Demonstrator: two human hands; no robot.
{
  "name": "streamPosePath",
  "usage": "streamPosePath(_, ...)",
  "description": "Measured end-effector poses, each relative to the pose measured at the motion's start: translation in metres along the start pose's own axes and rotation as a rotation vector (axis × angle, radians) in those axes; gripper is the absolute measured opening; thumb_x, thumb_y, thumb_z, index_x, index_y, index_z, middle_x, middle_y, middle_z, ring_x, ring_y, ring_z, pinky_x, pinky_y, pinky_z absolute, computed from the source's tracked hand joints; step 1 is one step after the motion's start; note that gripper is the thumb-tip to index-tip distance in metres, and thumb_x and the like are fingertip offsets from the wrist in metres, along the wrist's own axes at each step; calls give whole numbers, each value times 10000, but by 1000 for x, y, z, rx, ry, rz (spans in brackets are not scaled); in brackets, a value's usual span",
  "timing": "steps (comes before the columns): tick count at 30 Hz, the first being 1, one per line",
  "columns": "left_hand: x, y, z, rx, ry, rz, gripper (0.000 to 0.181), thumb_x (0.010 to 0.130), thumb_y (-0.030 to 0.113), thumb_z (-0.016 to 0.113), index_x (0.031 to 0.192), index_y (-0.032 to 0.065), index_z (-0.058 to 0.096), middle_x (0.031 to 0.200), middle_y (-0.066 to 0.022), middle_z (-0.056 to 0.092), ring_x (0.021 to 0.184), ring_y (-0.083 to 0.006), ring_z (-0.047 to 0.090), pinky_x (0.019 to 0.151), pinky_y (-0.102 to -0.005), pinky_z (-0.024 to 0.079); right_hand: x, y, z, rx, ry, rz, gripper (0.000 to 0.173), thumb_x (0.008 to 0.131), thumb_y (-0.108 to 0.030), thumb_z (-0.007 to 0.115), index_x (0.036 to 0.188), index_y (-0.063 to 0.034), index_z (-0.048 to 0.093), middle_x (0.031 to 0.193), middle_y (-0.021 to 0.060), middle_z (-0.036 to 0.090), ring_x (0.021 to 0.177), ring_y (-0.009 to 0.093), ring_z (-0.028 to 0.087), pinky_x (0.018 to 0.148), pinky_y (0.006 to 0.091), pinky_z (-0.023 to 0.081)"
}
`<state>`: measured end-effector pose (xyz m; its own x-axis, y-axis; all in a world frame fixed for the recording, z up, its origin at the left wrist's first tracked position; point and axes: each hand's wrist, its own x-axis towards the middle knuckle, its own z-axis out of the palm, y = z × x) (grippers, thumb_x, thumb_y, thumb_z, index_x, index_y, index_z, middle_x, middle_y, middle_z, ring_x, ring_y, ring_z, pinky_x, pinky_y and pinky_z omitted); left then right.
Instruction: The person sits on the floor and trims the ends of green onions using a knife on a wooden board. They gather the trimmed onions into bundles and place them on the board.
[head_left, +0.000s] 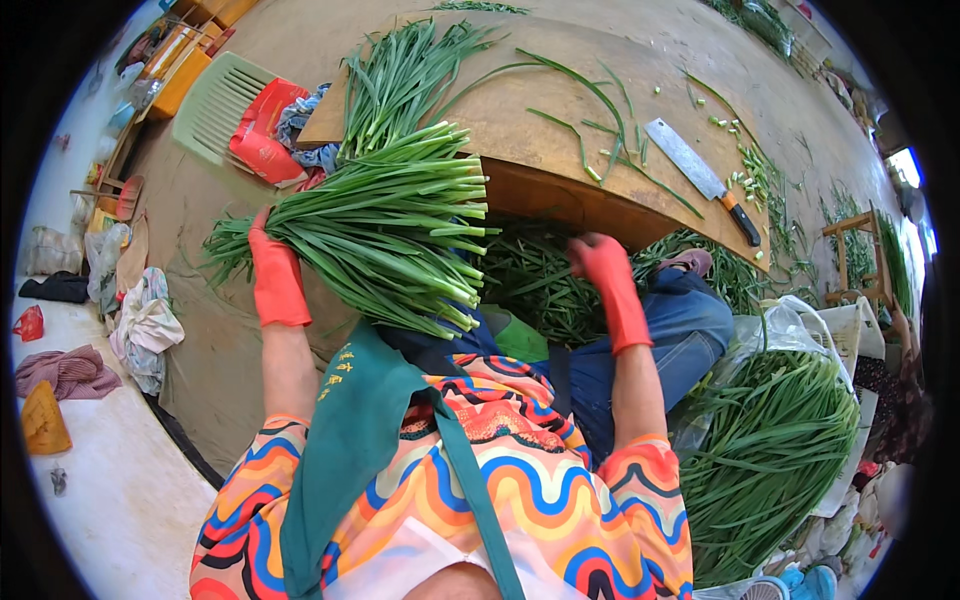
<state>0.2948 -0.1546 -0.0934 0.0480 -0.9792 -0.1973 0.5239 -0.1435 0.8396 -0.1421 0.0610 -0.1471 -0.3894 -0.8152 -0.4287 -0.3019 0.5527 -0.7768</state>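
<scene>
My left hand, in a red rubber glove, grips a large bundle of garlic chives by its leafy end, with the pale cut ends fanned out to the right. My right hand, gloved in red too, is curled and slightly blurred beside the front edge of the wooden table; whether it holds anything is unclear. Another bunch of green stalks lies at the table's left end. A cleaver with a wood and black handle rests at the right, among cut stalk pieces and loose leaves.
Loose green leaves are heaped below the table. A plastic bag of long green stalks stands at my right. A green plastic chair with a red bag is at the upper left. Part of another person shows at far right.
</scene>
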Motion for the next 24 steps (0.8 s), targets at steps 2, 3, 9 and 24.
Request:
streamPosePath(2,12,-3,-15,-14,40,-24,314,870,262,396,920,24,594,885,-95,630,777,-224,592,747,-328,461,8,41,-12,-374,93,-68,306,783,-234,572,994,-12,594,895,128,632,737,177,625,678,312,484)
streamPosePath(3,15,-1,-18,-20,59,-30,311,869,262,399,912,27,597,874,-91,632,768,-224,593,739,-327,462,-3,36,-9,-408,184,-267,345,782,-237,581,1044,-13,575,945,137,624,817,180,623,726,313,478)
streamPosePath(9,-16,4,33,-17,86,-19,288,859,269,426,875,38,597,841,-80,630,737,-221,591,709,-330,465,-30,-113,50,379,-447,-247,304,824,-270,585,951,6,594,756,69,617,599,133,598,533,246,458)
streamPosePath(24,-18,4,29,-34,86,17,194,792,235,554,806,44,586,756,-84,617,650,-236,591,647,-342,495,-16,-83,77,676,-449,-63,449,837,-401,550,1047,-5,562,975,79,603,860,146,577,737,267,455)
